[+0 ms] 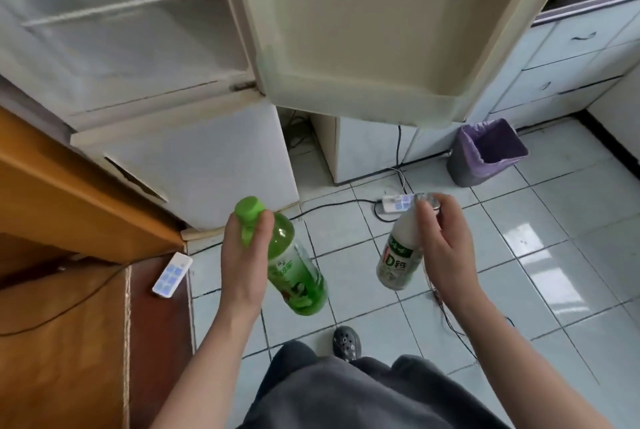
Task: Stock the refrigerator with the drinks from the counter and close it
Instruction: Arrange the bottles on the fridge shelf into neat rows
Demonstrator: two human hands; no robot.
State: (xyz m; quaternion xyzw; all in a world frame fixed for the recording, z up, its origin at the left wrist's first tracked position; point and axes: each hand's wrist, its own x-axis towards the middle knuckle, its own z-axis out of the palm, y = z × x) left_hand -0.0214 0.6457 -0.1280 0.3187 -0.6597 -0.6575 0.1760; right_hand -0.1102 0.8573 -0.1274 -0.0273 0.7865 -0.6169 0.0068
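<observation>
Two tilted bottles, caps up, bases converging: left hand [242, 255] grips green bottle [299, 276], right hand [446, 248] white bottle [398, 260]

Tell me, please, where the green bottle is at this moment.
In the head view, the green bottle is left of centre, gripped near its cap by the left hand, over the floor before the open refrigerator, beside the white bottle.

Label on white bottle [401, 257]: "D"; green bottle [298, 272] text unreadable
</observation>
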